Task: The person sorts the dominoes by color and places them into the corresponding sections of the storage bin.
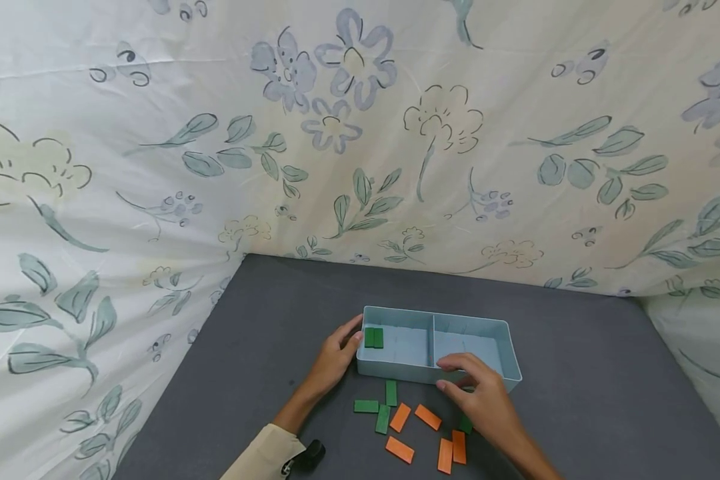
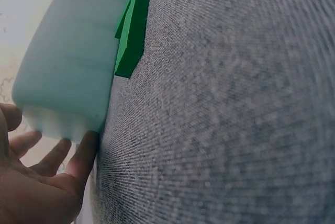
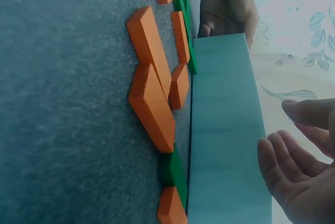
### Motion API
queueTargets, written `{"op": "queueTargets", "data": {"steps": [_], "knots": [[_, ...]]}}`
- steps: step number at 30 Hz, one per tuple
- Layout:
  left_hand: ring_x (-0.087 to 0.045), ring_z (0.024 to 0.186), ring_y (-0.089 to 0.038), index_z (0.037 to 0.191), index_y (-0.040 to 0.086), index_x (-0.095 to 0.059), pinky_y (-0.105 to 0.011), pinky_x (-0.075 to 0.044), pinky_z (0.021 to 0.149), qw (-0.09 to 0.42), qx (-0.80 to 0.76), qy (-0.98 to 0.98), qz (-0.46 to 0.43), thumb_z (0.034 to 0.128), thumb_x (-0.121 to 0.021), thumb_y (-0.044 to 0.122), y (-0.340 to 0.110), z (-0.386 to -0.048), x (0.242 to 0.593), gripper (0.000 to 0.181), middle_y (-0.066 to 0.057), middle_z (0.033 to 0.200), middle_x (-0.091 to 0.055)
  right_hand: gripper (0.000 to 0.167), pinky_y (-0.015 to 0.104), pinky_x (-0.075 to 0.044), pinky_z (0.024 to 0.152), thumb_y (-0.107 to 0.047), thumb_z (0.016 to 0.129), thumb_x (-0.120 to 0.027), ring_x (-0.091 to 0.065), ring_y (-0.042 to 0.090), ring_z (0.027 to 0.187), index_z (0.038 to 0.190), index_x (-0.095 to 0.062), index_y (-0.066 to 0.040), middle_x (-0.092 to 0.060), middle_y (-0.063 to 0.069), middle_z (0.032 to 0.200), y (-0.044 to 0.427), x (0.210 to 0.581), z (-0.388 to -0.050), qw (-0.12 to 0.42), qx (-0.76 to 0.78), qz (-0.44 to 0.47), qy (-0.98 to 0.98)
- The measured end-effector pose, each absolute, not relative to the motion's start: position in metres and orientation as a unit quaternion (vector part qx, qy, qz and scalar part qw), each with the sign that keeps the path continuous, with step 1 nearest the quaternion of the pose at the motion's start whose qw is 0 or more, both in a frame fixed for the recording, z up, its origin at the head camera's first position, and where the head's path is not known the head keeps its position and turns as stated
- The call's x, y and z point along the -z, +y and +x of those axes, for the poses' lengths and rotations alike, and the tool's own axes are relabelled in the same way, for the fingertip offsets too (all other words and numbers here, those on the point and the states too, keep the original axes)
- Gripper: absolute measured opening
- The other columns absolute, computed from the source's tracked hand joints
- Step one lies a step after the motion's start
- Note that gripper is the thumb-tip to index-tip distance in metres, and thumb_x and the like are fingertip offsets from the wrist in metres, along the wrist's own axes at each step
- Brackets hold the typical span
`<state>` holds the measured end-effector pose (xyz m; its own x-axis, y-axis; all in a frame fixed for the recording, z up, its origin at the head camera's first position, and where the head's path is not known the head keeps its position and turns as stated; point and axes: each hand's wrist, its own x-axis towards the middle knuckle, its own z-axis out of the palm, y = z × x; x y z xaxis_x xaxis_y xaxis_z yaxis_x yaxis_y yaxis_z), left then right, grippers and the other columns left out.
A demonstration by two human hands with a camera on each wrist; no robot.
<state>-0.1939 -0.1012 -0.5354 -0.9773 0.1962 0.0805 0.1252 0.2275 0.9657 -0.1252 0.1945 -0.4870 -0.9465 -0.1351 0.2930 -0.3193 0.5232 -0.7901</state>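
A light blue box [image 1: 396, 372] with a divider across its middle stands on the dark tabletop. Two green blocks [image 1: 374, 338] lie side by side at the far left of its left compartment. My left hand [image 1: 327, 363] touches the box's left end; in the left wrist view its extended fingertips [image 2: 84, 156] rest against the end wall. Over the near wall, by the right compartment, hovers my right hand [image 1: 480, 397], thumb and fingers apart and bent, nothing visible between them. It hides part of that compartment. Orange blocks [image 1: 400, 450] and green blocks [image 1: 383, 419] lie in front of the box.
The dark tabletop [image 1: 228, 400] extends to both sides of the box. A floral cloth [image 1: 360, 133] hangs behind it and at the sides. Beside the left sleeve [image 1: 264, 457] is a black object [image 1: 312, 455] at the wrist. One green block [image 1: 465, 424] lies partly behind the right hand.
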Motion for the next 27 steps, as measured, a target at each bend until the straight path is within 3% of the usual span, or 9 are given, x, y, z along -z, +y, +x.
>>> {"op": "queueTargets", "data": {"steps": [11,21,27], "knots": [[-0.042,0.153,-0.03,0.164,0.016,-0.043,-0.057,-0.036,0.12,0.034,-0.617,0.779,0.108,0.1138,-0.053,0.035,-0.104,-0.192,0.534,0.054,-0.011,0.166,-0.043,0.04,0.028,-0.059,0.07,0.0,0.079,-0.091,-0.069,0.016,0.092,0.113,-0.078,-0.017,-0.071,-0.005,0.106,0.205,0.493,-0.101,0.082,-0.45,0.093,-0.884],[-0.044,0.151,-0.029,0.164,0.015,-0.043,-0.054,-0.038,0.119,0.038,-0.621,0.775,0.112,0.1141,-0.053,0.034,-0.103,-0.193,0.533,0.054,-0.01,0.166,-0.044,0.038,0.031,-0.057,0.079,-0.014,0.082,-0.092,-0.067,0.016,0.098,0.117,-0.077,-0.02,-0.07,-0.003,0.11,0.221,0.495,-0.096,-0.026,-0.407,0.002,-0.913],[-0.044,0.151,-0.031,0.163,0.014,-0.043,-0.056,-0.038,0.118,0.032,-0.618,0.778,0.112,0.1143,-0.053,0.032,-0.102,-0.193,0.533,0.053,-0.012,0.165,-0.044,0.043,0.027,-0.055,0.072,-0.015,0.08,-0.094,-0.065,0.015,0.097,0.119,-0.077,-0.017,-0.071,-0.001,0.114,0.233,0.498,-0.098,-0.072,-0.406,-0.023,-0.911]]}}
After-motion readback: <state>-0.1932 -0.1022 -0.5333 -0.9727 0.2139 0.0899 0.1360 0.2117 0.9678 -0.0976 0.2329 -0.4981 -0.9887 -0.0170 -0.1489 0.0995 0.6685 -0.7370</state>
